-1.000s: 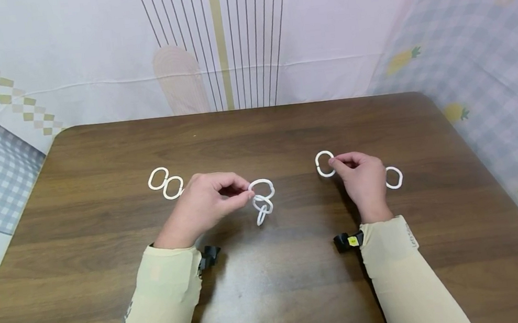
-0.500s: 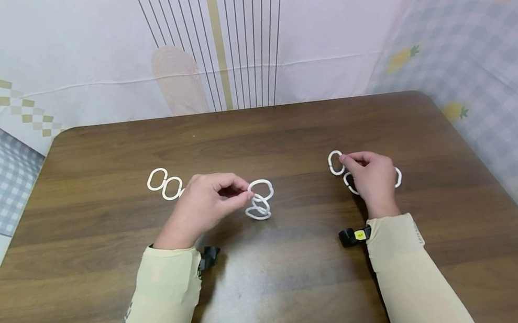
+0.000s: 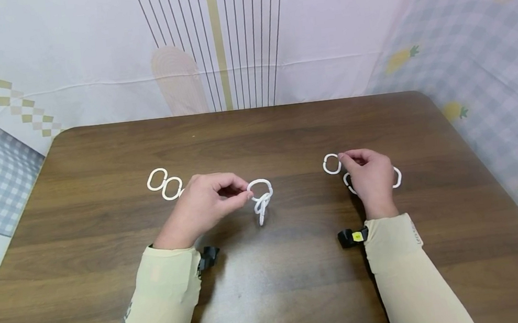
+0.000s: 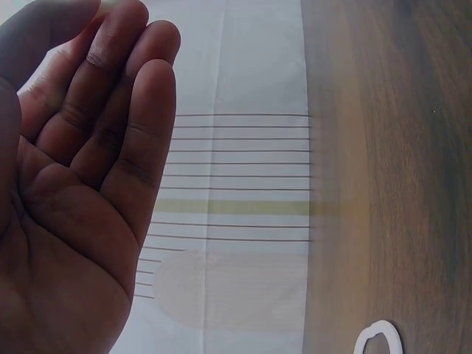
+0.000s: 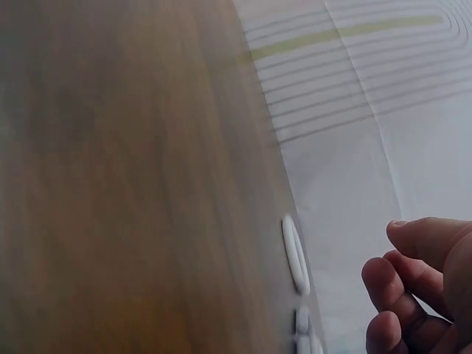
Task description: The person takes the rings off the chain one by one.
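Note:
In the head view my left hand (image 3: 206, 204) pinches the near edge of a white plastic link (image 3: 259, 182) between thumb and fingertips. More linked white links (image 3: 262, 215) dangle below it over the table. My right hand (image 3: 370, 179) hovers at the right, fingers loosely bent and holding nothing. Just left of its fingertips lies a single white link (image 3: 332, 164); the right wrist view shows this link (image 5: 295, 254) apart from the thumb and fingers. Under the right hand are further white links (image 3: 397, 177), partly hidden.
Two white links (image 3: 173, 188) lie on the brown wooden table (image 3: 272, 291) beyond my left hand, with another piece partly covered by that hand. A patterned cloth (image 3: 321, 28) hangs behind the table's far edge.
My right hand has moved right with a link, set it down and let go of it. The left hand stays in place while its hanging links swing.

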`<state>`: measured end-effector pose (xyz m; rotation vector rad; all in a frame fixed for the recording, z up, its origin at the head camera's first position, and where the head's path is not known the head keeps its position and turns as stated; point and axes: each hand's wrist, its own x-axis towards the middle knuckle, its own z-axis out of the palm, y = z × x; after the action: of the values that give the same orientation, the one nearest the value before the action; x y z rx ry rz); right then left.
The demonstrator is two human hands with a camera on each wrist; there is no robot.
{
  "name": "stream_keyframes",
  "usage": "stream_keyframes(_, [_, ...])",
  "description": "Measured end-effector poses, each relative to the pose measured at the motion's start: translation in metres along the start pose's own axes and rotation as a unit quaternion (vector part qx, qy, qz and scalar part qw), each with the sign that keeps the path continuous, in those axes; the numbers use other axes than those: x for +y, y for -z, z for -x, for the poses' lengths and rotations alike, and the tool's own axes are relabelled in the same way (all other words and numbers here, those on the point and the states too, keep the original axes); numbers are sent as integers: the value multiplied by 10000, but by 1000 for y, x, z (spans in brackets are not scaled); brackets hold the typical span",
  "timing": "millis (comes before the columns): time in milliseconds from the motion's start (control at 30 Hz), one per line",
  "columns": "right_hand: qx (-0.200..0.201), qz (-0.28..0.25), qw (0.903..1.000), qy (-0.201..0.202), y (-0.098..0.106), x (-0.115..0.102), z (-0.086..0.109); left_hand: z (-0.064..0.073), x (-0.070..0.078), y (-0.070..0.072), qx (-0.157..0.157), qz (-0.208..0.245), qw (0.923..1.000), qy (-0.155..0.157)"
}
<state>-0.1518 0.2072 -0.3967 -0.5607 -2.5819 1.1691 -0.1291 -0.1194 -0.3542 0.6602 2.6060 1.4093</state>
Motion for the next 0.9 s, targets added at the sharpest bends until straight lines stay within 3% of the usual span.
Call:
stream_keyframes(367, [-117,-309,9985,441,-11,-18,12,0,0,1,11,63,10000,-8])
stream_keyframes(900, [-631,-655,9898,1097,-27,-48,43,0,0,2,103,175,9998,-42])
